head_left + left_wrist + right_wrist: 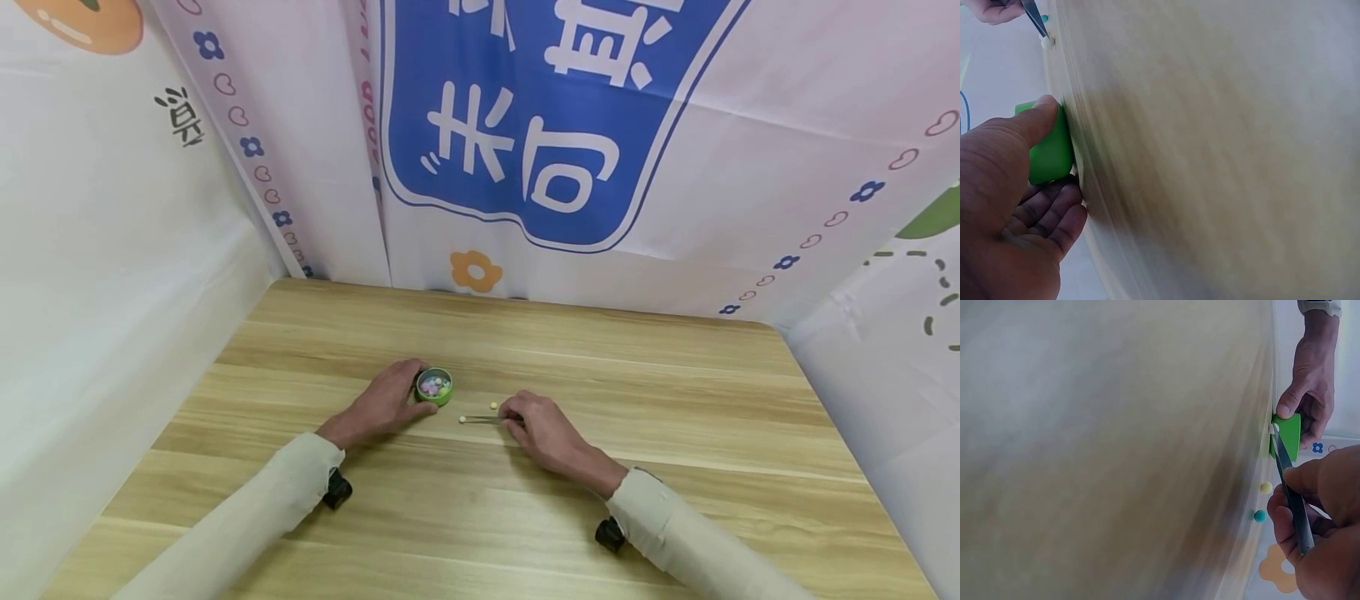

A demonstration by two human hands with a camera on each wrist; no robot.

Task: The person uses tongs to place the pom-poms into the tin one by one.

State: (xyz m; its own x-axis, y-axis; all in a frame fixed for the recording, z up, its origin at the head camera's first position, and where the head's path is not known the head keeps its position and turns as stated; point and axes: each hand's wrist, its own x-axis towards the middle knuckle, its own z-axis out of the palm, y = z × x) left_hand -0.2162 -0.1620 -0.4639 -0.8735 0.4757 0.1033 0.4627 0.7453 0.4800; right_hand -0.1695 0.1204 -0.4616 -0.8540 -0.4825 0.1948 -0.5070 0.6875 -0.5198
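Wooden tabletop, round green container, slender tweezers

Container on table, left of tweezers; balls inside.

The place is a small, screened-off table booth — what sort of room or building surrounds it cannot be told. A pale wood-grain tabletop spans the space between the walls, and creased white-and-pink printed sheeting rises along its far edge. A white printed left-hand sheet and a pale printed right-hand sheet close in the sides. The print resembles a commercial banner: a large blue panel with white Chinese characters, an orange flower with a white centre — and border rows of small blue flowers and heart-like outlines.
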